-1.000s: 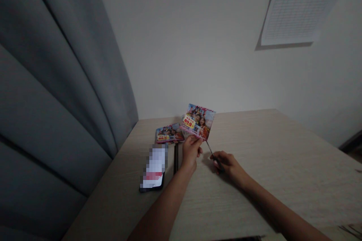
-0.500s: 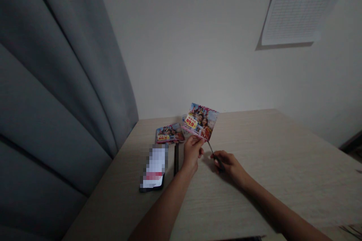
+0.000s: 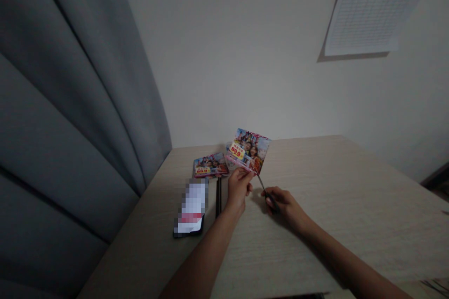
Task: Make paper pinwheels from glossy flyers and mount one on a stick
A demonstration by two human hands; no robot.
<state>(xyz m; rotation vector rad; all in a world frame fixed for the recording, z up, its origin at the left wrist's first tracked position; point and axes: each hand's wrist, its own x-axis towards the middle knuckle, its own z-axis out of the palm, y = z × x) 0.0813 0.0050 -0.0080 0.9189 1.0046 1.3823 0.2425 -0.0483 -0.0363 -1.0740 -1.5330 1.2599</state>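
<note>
My left hand (image 3: 240,188) pinches the lower edge of a colourful printed flyer (image 3: 250,149) marked 89.9, which is held up off the table and tilted. In my right hand (image 3: 280,203) are scissors (image 3: 268,194) with dark handles, closed in my fingers. Their blades point up and left and meet the flyer's lower right edge, close to my left fingertips. How far the blades part cannot be made out. Similar flyers (image 3: 209,166) lie in a pile on the table, left of my left hand.
A phone (image 3: 192,208) with a lit, pixelated screen lies left of my left forearm. Dark thin sticks (image 3: 218,196) lie between them. The pale wooden table (image 3: 336,187) meets a wall with a printed sheet (image 3: 365,21). A grey curtain (image 3: 87,79) hangs at left.
Almost nothing differs. Both hands, the flyer and the scissors keep nearly the same positions, with only a very slight shift at the scissors.
</note>
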